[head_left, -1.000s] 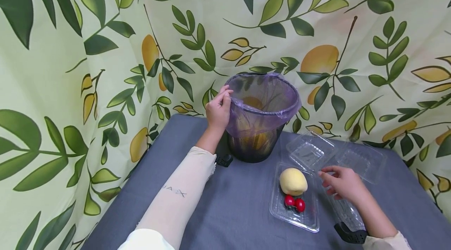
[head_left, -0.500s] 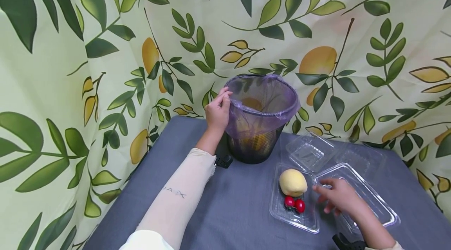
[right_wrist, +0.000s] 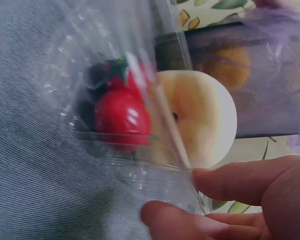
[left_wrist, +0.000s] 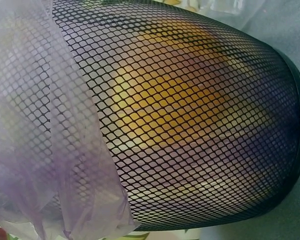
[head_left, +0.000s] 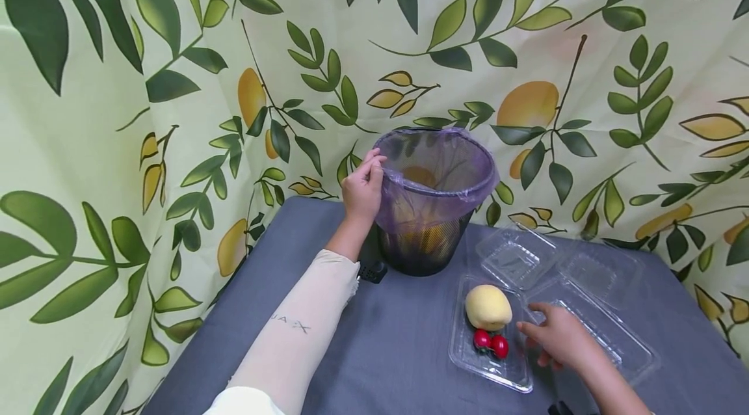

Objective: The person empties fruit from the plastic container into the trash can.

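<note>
My left hand (head_left: 361, 192) grips the left rim of a black mesh wastebasket (head_left: 424, 252), which is lined with a thin purple bag (head_left: 468, 197). In the left wrist view only the mesh wall (left_wrist: 170, 110) and hanging bag (left_wrist: 85, 190) show; the hand is hidden. A clear plastic tray (head_left: 488, 373) holds a pale yellow peach (head_left: 488, 307) and two red cherry tomatoes (head_left: 499, 346). My right hand (head_left: 558, 340) is beside the tray's right rim, its fingers loosely spread. In the right wrist view, the fingertips (right_wrist: 202, 177) lie right at a clear plastic edge, below the peach.
A clear plastic lid or tray (head_left: 634, 360) lies partly behind the right hand. Farther back are another clear container (head_left: 517, 259) and a flat clear piece (head_left: 603, 272). All stand on a grey cloth-covered table (head_left: 404, 343), backed by a leaf-patterned curtain (head_left: 328, 5).
The clear lid beside the right hand has gone from tilted up to lying flatter on the right. The right hand has moved slightly down and left toward the fruit tray. My left hand stays put.
</note>
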`<move>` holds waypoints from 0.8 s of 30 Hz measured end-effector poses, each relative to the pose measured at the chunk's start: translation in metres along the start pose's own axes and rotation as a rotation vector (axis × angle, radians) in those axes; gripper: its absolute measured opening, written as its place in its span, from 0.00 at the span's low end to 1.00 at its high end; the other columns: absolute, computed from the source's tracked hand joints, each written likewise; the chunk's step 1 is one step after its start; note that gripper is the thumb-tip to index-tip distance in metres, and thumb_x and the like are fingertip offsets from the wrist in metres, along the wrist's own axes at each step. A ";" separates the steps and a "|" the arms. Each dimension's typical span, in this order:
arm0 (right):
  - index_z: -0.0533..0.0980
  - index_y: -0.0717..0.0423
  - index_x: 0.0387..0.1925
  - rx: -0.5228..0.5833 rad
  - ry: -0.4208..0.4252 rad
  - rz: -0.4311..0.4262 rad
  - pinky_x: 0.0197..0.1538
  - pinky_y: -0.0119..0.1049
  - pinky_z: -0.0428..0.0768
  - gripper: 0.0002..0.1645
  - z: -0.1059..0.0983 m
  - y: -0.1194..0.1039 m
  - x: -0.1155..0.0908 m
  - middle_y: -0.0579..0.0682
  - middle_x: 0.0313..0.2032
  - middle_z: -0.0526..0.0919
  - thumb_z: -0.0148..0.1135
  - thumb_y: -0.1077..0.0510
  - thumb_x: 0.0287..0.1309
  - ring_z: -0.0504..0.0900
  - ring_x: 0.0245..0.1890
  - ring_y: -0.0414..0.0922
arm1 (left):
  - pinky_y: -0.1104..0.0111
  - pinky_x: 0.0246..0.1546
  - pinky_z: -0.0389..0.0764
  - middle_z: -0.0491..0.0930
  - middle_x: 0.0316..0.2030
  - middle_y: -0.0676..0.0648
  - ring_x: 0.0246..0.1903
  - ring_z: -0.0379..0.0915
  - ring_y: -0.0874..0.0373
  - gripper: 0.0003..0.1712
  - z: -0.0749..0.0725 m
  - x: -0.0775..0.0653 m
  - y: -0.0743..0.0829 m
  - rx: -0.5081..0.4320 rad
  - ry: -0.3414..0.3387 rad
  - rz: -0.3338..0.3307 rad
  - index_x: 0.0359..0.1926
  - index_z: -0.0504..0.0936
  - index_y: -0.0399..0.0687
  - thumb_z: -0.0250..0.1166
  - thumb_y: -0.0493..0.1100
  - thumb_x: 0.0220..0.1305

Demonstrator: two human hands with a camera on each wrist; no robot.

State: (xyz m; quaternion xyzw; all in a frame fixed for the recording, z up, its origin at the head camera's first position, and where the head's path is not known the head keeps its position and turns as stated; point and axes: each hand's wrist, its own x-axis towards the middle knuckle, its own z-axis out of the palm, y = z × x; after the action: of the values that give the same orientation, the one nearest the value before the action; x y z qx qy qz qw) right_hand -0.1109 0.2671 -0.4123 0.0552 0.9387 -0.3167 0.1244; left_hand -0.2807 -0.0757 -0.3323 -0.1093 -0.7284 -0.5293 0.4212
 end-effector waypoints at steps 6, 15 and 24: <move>0.69 0.68 0.45 0.013 0.061 -0.017 0.14 0.39 0.75 0.25 0.005 0.001 -0.007 0.47 0.17 0.81 0.65 0.51 0.57 0.77 0.09 0.44 | 0.62 0.45 0.82 0.84 0.53 0.50 0.54 0.81 0.57 0.19 0.001 -0.001 0.000 -0.005 -0.003 0.005 0.42 0.88 0.44 0.51 0.44 0.68; 0.75 0.67 0.39 0.130 -0.006 -0.027 0.15 0.40 0.76 0.18 0.012 0.005 -0.007 0.51 0.15 0.79 0.63 0.53 0.60 0.76 0.09 0.43 | 0.63 0.46 0.82 0.83 0.54 0.50 0.54 0.80 0.58 0.19 0.000 -0.002 0.000 -0.008 -0.007 -0.001 0.43 0.88 0.44 0.51 0.44 0.69; 0.64 0.78 0.59 0.298 -0.063 -0.014 0.15 0.37 0.75 0.34 0.017 0.010 -0.002 0.52 0.16 0.80 0.58 0.53 0.65 0.75 0.10 0.41 | 0.63 0.45 0.82 0.84 0.54 0.49 0.54 0.81 0.57 0.19 0.000 -0.001 -0.001 -0.022 -0.005 0.011 0.43 0.88 0.43 0.51 0.44 0.68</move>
State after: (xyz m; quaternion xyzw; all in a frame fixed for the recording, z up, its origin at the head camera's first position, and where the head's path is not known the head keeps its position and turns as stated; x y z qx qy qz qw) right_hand -0.1038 0.2648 -0.4311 0.0564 0.8773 -0.4550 0.1419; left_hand -0.2807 -0.0758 -0.3338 -0.1194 -0.7227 -0.5347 0.4213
